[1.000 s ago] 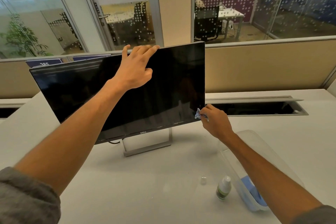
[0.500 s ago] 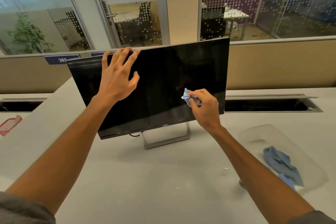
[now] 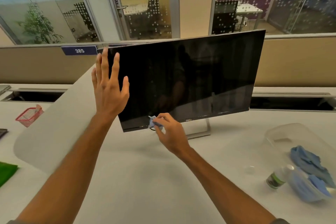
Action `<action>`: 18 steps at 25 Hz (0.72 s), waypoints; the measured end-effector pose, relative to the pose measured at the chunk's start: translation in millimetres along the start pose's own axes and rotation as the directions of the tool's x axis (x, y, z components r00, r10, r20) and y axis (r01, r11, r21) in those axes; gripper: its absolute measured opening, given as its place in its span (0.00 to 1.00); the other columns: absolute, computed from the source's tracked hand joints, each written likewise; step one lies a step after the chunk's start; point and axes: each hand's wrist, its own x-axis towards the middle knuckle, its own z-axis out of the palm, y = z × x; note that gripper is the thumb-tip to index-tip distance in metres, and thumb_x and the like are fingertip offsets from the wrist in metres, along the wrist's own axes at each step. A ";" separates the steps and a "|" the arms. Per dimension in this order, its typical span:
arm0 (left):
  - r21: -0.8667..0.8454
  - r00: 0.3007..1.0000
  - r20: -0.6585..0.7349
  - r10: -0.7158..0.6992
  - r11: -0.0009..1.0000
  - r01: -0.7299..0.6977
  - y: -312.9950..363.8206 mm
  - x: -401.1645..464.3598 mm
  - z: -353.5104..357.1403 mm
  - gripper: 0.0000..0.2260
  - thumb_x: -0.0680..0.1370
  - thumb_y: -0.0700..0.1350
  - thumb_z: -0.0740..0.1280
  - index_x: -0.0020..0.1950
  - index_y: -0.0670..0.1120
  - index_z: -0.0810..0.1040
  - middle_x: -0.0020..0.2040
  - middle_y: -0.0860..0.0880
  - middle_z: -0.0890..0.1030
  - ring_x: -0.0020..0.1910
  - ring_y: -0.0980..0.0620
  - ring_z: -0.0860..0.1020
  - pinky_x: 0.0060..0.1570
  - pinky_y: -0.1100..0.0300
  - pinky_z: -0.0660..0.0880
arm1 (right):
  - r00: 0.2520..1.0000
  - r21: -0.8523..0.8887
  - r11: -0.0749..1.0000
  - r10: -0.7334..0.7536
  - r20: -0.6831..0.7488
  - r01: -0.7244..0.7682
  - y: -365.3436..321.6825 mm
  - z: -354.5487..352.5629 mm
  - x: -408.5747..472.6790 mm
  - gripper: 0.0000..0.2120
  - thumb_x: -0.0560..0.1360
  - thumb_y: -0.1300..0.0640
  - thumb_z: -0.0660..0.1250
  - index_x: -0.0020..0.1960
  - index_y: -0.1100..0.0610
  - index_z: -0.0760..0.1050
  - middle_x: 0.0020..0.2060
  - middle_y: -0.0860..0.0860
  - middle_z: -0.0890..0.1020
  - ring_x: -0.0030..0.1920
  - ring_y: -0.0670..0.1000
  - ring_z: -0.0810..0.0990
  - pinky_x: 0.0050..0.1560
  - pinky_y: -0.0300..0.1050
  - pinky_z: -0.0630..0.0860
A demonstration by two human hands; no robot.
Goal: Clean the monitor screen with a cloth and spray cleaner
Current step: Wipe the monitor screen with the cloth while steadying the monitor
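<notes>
Dark monitor (image 3: 190,78) on the white tabletop (image 3: 145,169), wiped along its bottom edge.
The screen is black and glossy, tilted, on a thin silver stand. The left hand (image 3: 109,92) lies flat with straight fingers at the screen's left edge; the right hand (image 3: 169,131) pinches a small blue cloth (image 3: 151,122) against the lower bezel. The spray bottle (image 3: 278,176) stands near right, just beside a clear tray (image 3: 283,134).

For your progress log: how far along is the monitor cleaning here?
Done: the spray bottle stands set aside, uncapped. In hand: the right hand pinches a blue cloth against the monitor at its bottom edge, while the open left hand steadies it. Left: faint marks remain lower right.
</notes>
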 end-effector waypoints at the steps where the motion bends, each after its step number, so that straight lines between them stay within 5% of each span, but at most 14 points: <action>1: -0.044 0.999 -0.014 -0.035 0.998 0.034 -6.2 -12.2 3.9 0.28 0.80 0.47 0.58 0.79 0.49 0.51 0.80 0.45 0.49 0.79 0.47 0.47 0.77 0.49 0.49 | 0.998 -0.031 0.999 -0.042 0.049 0.044 -5.2 11.4 0.6 0.09 0.76 0.58 0.67 0.55 0.59 0.79 0.51 0.53 0.79 0.42 0.49 0.79 0.43 0.32 0.74; 5: -0.393 0.946 0.063 -0.319 0.863 0.317 -23.6 -67.8 23.6 0.28 0.82 0.44 0.56 0.79 0.47 0.47 0.78 0.44 0.58 0.74 0.49 0.62 0.72 0.51 0.62 | 0.951 -0.185 0.956 -0.175 0.255 0.226 -22.6 47.2 6.9 0.12 0.73 0.62 0.72 0.55 0.63 0.78 0.54 0.58 0.78 0.41 0.55 0.80 0.39 0.44 0.81; 8: -0.429 0.845 0.277 -0.457 0.728 0.534 -39.2 -99.3 35.1 0.20 0.83 0.45 0.53 0.76 0.46 0.60 0.69 0.44 0.72 0.65 0.51 0.72 0.65 0.51 0.70 | 0.937 -0.208 0.938 -0.217 0.274 0.278 -36.0 67.6 16.1 0.16 0.68 0.64 0.75 0.55 0.65 0.79 0.52 0.60 0.80 0.42 0.57 0.81 0.39 0.46 0.81; 11: -0.435 0.845 0.353 -0.402 0.728 0.529 -52.4 -111.5 40.3 0.16 0.83 0.47 0.52 0.67 0.46 0.72 0.60 0.47 0.79 0.60 0.45 0.78 0.61 0.48 0.76 | 0.924 -0.244 0.908 -0.275 0.268 0.341 -43.2 84.6 25.0 0.17 0.66 0.63 0.77 0.53 0.63 0.80 0.45 0.58 0.81 0.37 0.54 0.79 0.35 0.43 0.79; 18: -0.409 0.876 0.383 -0.294 0.796 0.446 -69.8 -113.0 40.0 0.21 0.81 0.55 0.52 0.68 0.45 0.72 0.62 0.45 0.80 0.60 0.46 0.79 0.59 0.46 0.77 | 0.909 -0.453 0.793 -0.304 0.286 0.408 -44.5 87.0 26.9 0.11 0.66 0.53 0.78 0.46 0.56 0.83 0.40 0.51 0.81 0.33 0.47 0.77 0.31 0.37 0.73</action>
